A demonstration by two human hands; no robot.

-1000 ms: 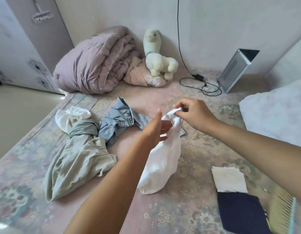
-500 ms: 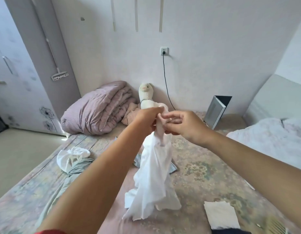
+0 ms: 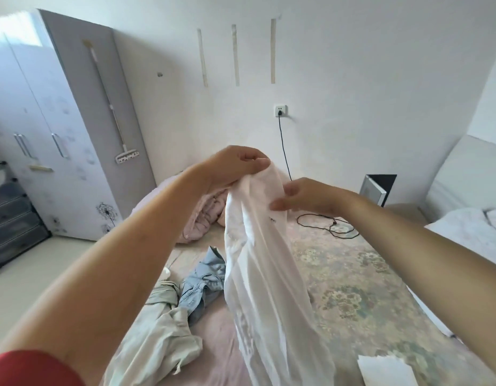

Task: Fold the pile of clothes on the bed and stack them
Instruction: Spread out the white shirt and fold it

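While white garment (image 3: 258, 274) hangs mid-air over bed (image 3: 352, 288), left hand (image 3: 235, 165) pinches its top edge, fingers curled; right hand (image 3: 305, 195) touches it, fingers nearly straight. Denim piece (image 3: 205, 282), pale green garment (image 3: 157, 338) lie near left. Hanging cloth blocks pink quilt (image 3: 208, 210) far behind.

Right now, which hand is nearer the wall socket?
Right. The right hand sits just below the wall socket; the left hand lies further left, pinching the white garment.
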